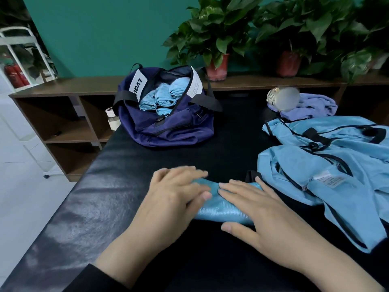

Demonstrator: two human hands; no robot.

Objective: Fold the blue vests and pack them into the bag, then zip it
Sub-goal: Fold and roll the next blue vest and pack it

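A light blue vest [223, 209] lies rolled into a narrow bundle on the black table [105, 197] in front of me. My left hand [174, 194] presses flat on its left end, fingers straight. My right hand [256, 209] lies flat on its right part, thumb at the near edge. The navy bag [168, 127] stands open at the back of the table, with several rolled blue vests [162, 95] inside it. More blue vests [328, 163] lie unfolded in a heap on the right.
A purple cloth [313, 106] and a tipped cup [282, 99] sit at the back right. A small jar [112, 120] stands left of the bag. Behind runs a brown shelf [69, 114] with potted plants [216, 43] on top.
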